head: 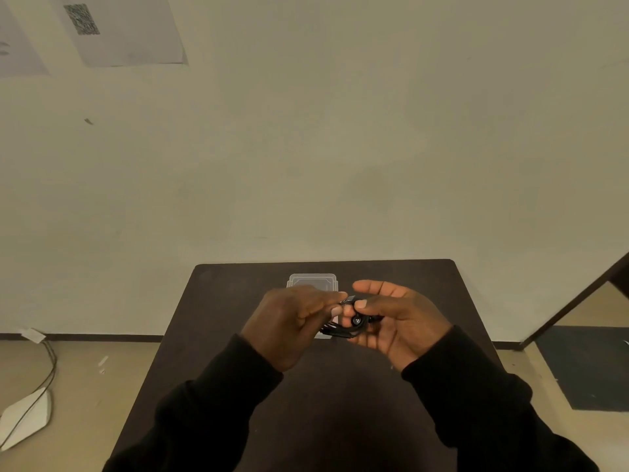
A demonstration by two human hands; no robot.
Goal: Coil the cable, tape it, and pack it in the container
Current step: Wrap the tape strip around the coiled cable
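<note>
A coiled black cable (354, 327) hangs between my two hands above the middle of the dark table (340, 386). My left hand (289, 321) pinches the coil from the left with thumb and fingers. My right hand (394, 318) cradles it from the right, thumb pressed on top of the coil. A clear plastic container (312, 281) with its lid lies on the table just behind my hands, partly hidden by them. No tape can be made out; anything between my fingertips is too small to tell.
The table stands against a pale wall (340, 148). On the floor to the left lie a white device (27, 417) and a thin cable (51, 366). A dark mat (585, 366) lies on the floor to the right, past a slanted dark frame.
</note>
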